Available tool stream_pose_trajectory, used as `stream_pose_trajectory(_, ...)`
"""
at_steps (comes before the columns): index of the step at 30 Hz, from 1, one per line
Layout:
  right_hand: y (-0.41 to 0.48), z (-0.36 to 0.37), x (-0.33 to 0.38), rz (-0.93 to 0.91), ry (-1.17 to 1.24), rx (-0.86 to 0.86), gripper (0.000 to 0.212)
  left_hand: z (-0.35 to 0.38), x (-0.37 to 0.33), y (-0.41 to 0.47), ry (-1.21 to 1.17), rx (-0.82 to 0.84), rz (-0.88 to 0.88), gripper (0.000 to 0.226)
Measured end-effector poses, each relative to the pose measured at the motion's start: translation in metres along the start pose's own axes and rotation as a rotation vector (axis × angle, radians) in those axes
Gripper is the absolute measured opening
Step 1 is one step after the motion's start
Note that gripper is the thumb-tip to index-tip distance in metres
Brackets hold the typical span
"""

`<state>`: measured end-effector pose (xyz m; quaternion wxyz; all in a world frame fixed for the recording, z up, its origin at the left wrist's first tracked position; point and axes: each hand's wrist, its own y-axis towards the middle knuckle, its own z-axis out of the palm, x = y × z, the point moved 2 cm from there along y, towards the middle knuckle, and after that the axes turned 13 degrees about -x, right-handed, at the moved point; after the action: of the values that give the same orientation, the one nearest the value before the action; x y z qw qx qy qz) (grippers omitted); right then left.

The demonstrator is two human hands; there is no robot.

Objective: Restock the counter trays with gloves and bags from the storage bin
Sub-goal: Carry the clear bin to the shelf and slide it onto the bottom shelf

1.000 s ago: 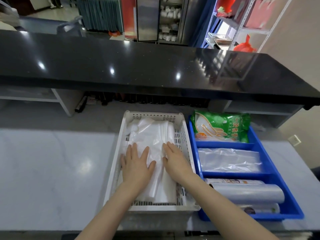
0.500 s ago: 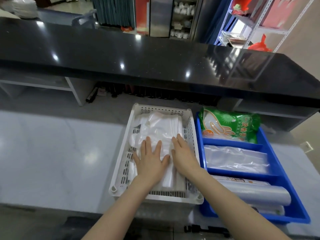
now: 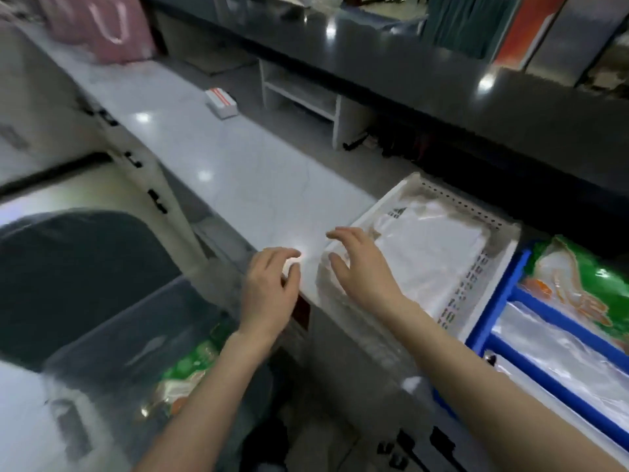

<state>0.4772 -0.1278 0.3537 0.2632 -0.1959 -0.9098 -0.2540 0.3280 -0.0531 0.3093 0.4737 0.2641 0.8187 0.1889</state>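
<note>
A white perforated tray [image 3: 490, 264] on the grey counter holds a flat stack of clear plastic bags [image 3: 432, 247]. To its right a blue divided tray [image 3: 510, 291] holds a green glove pack [image 3: 578, 281] and clear bags [image 3: 558, 338]. My right hand [image 3: 360, 267] hovers over the white tray's near left corner, fingers loosely spread, holding nothing. My left hand [image 3: 269, 287] hangs over the counter's front edge, fingers relaxed and empty. Below at the left, a clear storage bin [image 3: 129, 338] shows a green glove pack [image 3: 194, 366] inside. The frame is blurred.
A dark chair back [image 3: 71, 274] stands left of the bin. A small white and red box [image 3: 221, 102] lies far back on the counter [image 3: 238, 172]. A black raised ledge [image 3: 408, 73] runs along the back, with a pink bag [image 3: 102, 25] at the far left.
Both hands have lifted off the bag stack in the white tray and moved left toward the counter edge. The view has swung down and left, bringing the storage bin into sight.
</note>
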Motion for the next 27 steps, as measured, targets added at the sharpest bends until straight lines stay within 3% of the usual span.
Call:
stream_pose_trajectory(3,-0.006,0.037,0.047,-0.153,0.064,0.11,0.035,-0.061,0.056,-0.028,0.166,-0.127,-0.126,0.015)
stream_pose_trajectory(6,-0.014,0.08,0.073,-0.23,0.091,0.224,0.037,-0.114,0.117,-0.06,0.319,-0.148,-0.353,0.018)
stream_pose_trajectory(11,-0.016,0.17,0.073,-0.204,-0.054,0.469,0.043,-0.179,0.202,-0.109,0.421,-0.102,-0.747,0.027)
stream_pose_trajectory(15,-0.009,0.247,0.056,-0.085,-0.21,0.675,0.057,-0.21,0.269,-0.133,0.498,-0.067,-0.945,0.035)
stream_pose_trajectory(20,0.01,0.319,0.027,0.103,-0.296,0.747,0.064,-0.226,0.344,-0.151,0.558,-0.035,-1.106,0.049)
stream_pose_trajectory(24,0.019,0.365,0.01,0.15,-0.296,0.766,0.058,-0.231,0.386,-0.163,0.531,-0.035,-1.184,0.057)
stream_pose_trajectory(27,0.02,0.388,0.003,0.225,-0.341,0.755,0.068,-0.231,0.402,-0.167,0.502,-0.034,-1.164,0.06)
